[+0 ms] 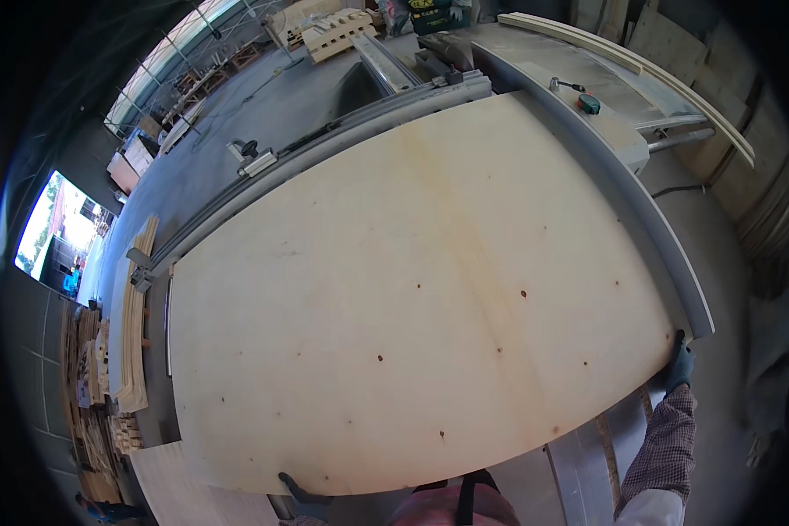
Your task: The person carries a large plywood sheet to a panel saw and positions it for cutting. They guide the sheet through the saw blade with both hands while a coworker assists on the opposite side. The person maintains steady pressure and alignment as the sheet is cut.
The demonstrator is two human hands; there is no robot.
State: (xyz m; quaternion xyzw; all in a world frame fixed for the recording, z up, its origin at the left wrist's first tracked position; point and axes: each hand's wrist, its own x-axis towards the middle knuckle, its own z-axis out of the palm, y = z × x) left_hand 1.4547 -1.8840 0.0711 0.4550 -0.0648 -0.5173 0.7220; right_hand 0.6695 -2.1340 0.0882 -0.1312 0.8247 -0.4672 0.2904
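A large pale plywood sheet (342, 263), marked with small dark knots and a yellowish streak, lies across a sliding table saw. My left hand (305, 496), in a dark glove, grips its near edge with the thumb on top; the fingers below are hidden. At the near right corner my right hand (679, 366), in a grey-blue glove, closes on the edge beside the end of the long metal fence (636, 197). The sheet's right side runs along this fence, and its far edge lies along the grey rail (324, 140).
Beyond the fence, a green tape measure (589, 104) and a small handled tool (566, 85) lie on the machine. Long wooden strips (657, 74) rest at the far right. Stacked timber (133, 342) stands at the left, and another board (202, 491) lies at lower left.
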